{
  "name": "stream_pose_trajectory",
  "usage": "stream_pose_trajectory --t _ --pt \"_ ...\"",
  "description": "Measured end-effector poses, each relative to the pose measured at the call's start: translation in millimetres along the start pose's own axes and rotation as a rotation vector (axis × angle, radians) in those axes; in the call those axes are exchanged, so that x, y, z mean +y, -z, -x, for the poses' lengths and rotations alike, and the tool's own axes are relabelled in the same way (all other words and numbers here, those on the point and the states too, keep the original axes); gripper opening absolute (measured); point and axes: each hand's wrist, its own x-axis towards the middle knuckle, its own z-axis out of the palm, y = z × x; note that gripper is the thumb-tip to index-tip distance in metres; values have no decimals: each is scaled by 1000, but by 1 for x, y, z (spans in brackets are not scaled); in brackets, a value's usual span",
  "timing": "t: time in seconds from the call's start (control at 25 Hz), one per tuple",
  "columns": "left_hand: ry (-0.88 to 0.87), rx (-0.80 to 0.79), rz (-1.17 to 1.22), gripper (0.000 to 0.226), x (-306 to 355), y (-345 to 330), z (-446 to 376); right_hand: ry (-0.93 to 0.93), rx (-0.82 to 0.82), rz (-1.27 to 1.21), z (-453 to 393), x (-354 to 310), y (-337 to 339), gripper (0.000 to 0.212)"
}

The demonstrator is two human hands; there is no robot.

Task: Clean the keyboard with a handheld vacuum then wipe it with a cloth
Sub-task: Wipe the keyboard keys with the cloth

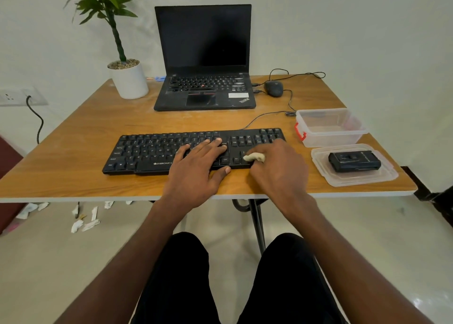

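A black keyboard [152, 152] lies across the front of the wooden table [81, 127]. My left hand [196, 169] rests flat on its middle keys, fingers spread. My right hand [279, 167] is closed around a small bunched whitish cloth [255, 157], pressed against the keys near the keyboard's right end. A black handheld vacuum [354, 162] lies on a clear plastic lid [387, 176] to the right of the keyboard, apart from both hands.
An open clear container [331, 137] with a red latch stands behind the lid. A black laptop [204, 54], a wired mouse [273, 88] and a potted plant [128, 81] sit at the back. Paper scraps litter the floor at the left.
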Motion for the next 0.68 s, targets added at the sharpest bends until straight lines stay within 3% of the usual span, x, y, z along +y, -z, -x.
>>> stream_pose_trajectory --t 0.08,0.2,0.36,0.52,0.68 --pt "2 6 3 60 0 0 0 -38 53 35 -11 -9 2 29" --pt "3 7 11 60 -1 -1 1 116 -82 42 -12 -24 -2 31" --pt "9 18 22 59 -2 -2 0 -31 18 107 -21 0 19 26" --pt "7 32 28 58 -3 -2 1 104 -83 85 -2 16 22 34" --pt "2 16 38 57 -2 -2 1 -87 58 98 -2 31 26 35"
